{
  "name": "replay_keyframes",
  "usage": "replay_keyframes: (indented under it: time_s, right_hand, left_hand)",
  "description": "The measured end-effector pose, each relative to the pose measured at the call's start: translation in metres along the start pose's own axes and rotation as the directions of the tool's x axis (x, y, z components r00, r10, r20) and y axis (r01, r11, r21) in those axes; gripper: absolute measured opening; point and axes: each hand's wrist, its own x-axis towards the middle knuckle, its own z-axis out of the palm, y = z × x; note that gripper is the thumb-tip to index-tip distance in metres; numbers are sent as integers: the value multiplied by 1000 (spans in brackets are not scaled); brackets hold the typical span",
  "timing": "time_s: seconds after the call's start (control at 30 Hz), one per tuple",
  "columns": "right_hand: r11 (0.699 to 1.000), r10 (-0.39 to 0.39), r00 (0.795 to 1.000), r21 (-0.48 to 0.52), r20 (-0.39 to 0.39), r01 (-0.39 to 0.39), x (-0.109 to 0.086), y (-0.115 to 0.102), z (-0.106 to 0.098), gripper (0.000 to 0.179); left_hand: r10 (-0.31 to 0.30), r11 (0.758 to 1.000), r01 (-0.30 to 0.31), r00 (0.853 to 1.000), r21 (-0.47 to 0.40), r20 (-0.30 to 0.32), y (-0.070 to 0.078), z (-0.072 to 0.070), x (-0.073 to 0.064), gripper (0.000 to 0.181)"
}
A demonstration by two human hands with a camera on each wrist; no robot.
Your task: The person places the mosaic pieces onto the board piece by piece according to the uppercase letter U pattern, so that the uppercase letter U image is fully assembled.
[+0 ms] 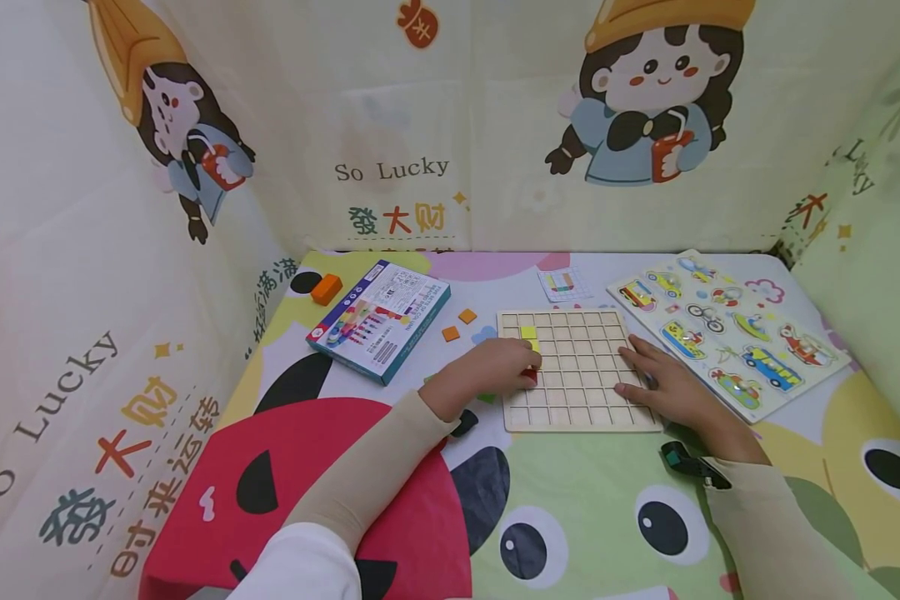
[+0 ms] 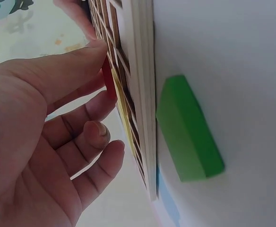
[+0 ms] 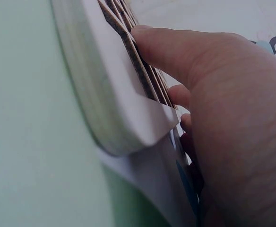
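A wooden grid board [image 1: 581,371] lies in front of me, divided into small square cells. My left hand [image 1: 498,367] is over its left side, pinching a red tile [image 2: 108,79] between thumb and index finger, right at the grid. Just beyond those fingers, yellow tiles [image 1: 528,332] sit in cells near the far left corner. On the board's right edge rests my right hand [image 1: 671,387], fingers spread and relaxed; in the right wrist view its thumb [image 3: 161,45] touches the grid. A green block [image 2: 190,132] lies beside the board's left edge.
Left of the board lie a flat printed box [image 1: 382,321], an orange block [image 1: 326,289] and small orange tiles [image 1: 467,316]. A pattern card [image 1: 562,284] is behind the board. At the right stands a picture board [image 1: 727,333] with vehicles, close to my right hand. Printed cloth walls surround the table.
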Motion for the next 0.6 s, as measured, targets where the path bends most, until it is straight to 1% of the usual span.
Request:
replay_keyframes:
  time_s: [0.3, 0.6]
  right_hand:
    - [1000, -1, 1000, -7, -3, 1, 0, 2, 1, 81]
    - [1000, -14, 1000, -4, -11, 14, -1, 1, 0, 81]
  left_hand:
    - [12, 999, -12, 1000, 37, 8, 6, -1, 3, 13]
    - [20, 999, -19, 1000, 32, -9, 7, 1, 6, 12]
